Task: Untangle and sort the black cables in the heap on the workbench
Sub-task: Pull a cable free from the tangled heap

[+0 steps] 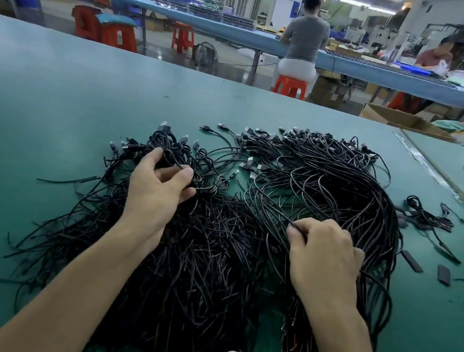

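Gripping a knotted clump (168,143) of black cable, the left hand (159,190) sat at the far left of the heap (200,265). Its fingers curled over the knot and the thumb pressed in from the near side, so the clump lay just beyond the fingertips, plug ends poking away from the person. Over on the other side, the right hand (324,258) had thumb and forefinger pinched tight on a single strand (283,218), the other fingers folded toward the palm. From that pinch the strand ran up and to the left, toward the scattered USB plugs (251,162) in the middle of the green workbench (61,92). The heap's long axis (the near half, anyway) ran from the person outward, with cut ends toward the near edge and plugs at the far end. The right-hand bundle (349,174) swept in a broad curve round the far side of the right hand and down past the wrist. Short black sleeves (412,261) lay loose to the right, apart from the heap.
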`<move>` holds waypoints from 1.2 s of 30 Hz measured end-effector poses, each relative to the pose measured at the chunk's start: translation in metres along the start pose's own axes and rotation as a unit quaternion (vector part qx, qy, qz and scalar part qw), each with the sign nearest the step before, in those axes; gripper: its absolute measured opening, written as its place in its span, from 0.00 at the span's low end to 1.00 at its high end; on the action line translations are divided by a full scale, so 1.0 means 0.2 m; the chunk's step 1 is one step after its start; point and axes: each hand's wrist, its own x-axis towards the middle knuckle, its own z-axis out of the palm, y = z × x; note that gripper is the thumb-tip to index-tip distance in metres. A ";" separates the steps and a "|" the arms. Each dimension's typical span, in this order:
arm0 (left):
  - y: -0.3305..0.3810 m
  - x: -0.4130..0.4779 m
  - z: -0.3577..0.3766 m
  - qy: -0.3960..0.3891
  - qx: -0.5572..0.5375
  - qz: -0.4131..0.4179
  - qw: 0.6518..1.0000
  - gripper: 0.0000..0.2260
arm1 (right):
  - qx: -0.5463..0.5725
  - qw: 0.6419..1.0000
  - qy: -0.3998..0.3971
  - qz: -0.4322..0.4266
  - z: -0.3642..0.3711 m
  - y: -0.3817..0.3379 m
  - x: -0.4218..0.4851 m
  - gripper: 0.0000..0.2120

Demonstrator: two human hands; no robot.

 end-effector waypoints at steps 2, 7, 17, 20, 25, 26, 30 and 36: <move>-0.01 -0.01 0.00 0.003 0.057 0.020 0.998 0.34 | 0.084 0.996 -0.015 -0.026 -0.01 0.00 0.00 0.09; -0.01 -0.04 0.00 0.031 0.224 0.186 0.956 0.24 | 0.215 0.973 -0.064 -0.048 -0.04 -0.07 -0.02 0.14; -0.05 -0.13 0.03 -0.339 0.381 0.324 0.797 0.13 | 0.385 0.846 -0.226 -0.293 -0.30 -0.26 -0.15 0.09; -0.03 -0.12 0.02 -0.287 0.311 0.293 0.857 0.10 | 0.407 0.833 -0.247 -0.282 -0.34 -0.27 -0.16 0.10; 0.06 -0.12 0.06 0.008 0.132 0.223 0.966 0.31 | 0.227 0.961 -0.132 -0.085 -0.27 -0.14 -0.08 0.11; 0.07 -0.13 0.06 0.027 0.113 0.249 0.961 0.32 | 0.197 0.972 -0.118 -0.053 -0.25 -0.12 -0.06 0.12; 0.17 -0.16 0.06 0.073 0.039 0.317 0.945 0.25 | 0.088 0.993 -0.064 0.045 -0.19 -0.01 -0.01 0.14; 0.18 -0.18 0.05 0.007 0.320 0.476 0.819 0.19 | -0.034 0.993 -0.109 0.024 -0.17 0.00 -0.01 0.11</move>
